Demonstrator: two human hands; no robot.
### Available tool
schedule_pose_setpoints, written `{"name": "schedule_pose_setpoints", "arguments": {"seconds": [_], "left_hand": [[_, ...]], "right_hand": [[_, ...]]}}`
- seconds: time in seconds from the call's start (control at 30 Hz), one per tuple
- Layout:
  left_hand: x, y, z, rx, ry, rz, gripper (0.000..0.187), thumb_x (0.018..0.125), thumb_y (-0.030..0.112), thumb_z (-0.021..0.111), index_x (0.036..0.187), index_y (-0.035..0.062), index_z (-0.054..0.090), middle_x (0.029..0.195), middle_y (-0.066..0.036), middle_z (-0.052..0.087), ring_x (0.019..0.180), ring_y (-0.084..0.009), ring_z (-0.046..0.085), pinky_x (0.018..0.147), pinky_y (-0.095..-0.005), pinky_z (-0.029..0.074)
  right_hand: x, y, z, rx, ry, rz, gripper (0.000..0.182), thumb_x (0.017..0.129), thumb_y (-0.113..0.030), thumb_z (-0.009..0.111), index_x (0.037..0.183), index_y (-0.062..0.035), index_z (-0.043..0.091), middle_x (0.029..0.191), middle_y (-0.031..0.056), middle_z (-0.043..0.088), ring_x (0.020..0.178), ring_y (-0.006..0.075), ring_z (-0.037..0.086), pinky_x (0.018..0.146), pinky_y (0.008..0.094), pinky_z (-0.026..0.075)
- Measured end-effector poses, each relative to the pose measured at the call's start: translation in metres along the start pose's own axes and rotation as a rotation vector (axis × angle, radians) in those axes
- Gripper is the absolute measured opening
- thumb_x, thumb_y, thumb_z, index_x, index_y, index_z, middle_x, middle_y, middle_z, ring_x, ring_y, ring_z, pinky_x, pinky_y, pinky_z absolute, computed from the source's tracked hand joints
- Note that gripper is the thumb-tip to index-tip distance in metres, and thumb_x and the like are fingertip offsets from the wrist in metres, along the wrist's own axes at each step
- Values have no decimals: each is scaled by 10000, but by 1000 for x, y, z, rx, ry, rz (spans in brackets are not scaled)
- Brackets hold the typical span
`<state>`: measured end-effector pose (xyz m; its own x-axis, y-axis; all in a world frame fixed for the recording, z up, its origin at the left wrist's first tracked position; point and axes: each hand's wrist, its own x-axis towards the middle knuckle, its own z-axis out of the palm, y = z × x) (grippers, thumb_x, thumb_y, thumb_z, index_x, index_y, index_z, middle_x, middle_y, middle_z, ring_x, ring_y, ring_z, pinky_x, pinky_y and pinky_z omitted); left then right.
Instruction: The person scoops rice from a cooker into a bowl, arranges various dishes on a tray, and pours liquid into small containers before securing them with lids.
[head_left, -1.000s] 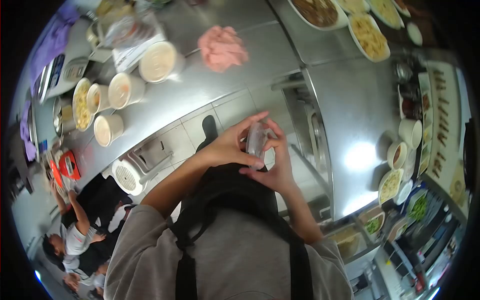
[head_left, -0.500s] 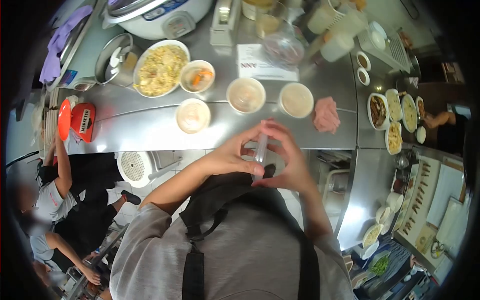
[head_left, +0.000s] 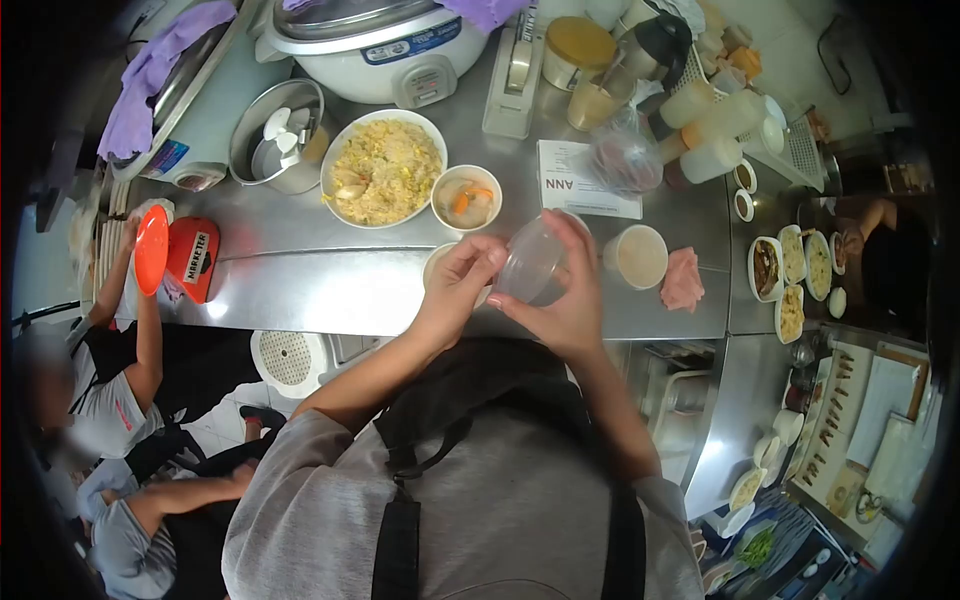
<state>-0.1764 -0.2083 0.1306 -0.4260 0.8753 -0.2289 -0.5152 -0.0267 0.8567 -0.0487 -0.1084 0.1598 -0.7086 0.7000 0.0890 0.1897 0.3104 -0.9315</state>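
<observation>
Both my hands are on a clear round plastic lid, held tilted above the counter's front edge. My left hand pinches the lid's left rim between thumb and fingers. On the other side, my right hand grips the rim with thumb below and fingers above. Behind my left hand a paper cup is partly covered. A second cup is mostly hidden by the lid and my right fingers. To the right stands another paper cup with pale contents, beside a crumpled pink cloth.
A bowl of fried rice and a cup with carrot pieces stand at the back left. Further back are a rice cooker, a tape dispenser and a paper slip. A co-worker's arm holds an orange plate.
The lid has turned from nearly edge-on to showing its round face, and my hands have moved up over the counter. My view has shifted. The co-workers at left have moved.
</observation>
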Motion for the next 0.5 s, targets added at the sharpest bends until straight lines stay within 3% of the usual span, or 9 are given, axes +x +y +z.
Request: {"name": "schedule_pose_setpoints", "arguments": {"seconds": [0.1,0.2,0.3,0.5], "left_hand": [[-1,11,-14,65,-22,33,211,978,254,560,1005,50,606,939,17,586,913,-61,508,823,-241,425],[-3,15,-24,-13,-62,-22,230,991,261,532,1030,45,597,953,9,588,915,-62,509,832,-228,415],[-7,24,-25,-96,-105,-78,263,993,277,514,1110,50,575,1074,2,576,1008,-88,534,948,-270,399],[-14,9,-44,-13,-119,59,295,1004,293,484,1149,46,556,1141,-11,537,1101,-108,504,1000,-302,380]], "right_hand": [[6,-4,11,-25,-17,-14,959,577,-211,892,1394,-126,397,1398,112,387,1292,273,408,969,437,438],[12,-7,17,153,-125,59,927,612,-191,875,1399,-114,392,1381,115,408,1289,252,412,994,415,426],[15,-5,23,413,-244,149,908,643,-148,853,1414,-93,377,1382,103,413,1293,229,405,1021,399,407],[21,13,29,696,-494,336,952,651,-51,813,1462,-68,316,1387,82,411,1317,211,377,1039,379,391]]}}
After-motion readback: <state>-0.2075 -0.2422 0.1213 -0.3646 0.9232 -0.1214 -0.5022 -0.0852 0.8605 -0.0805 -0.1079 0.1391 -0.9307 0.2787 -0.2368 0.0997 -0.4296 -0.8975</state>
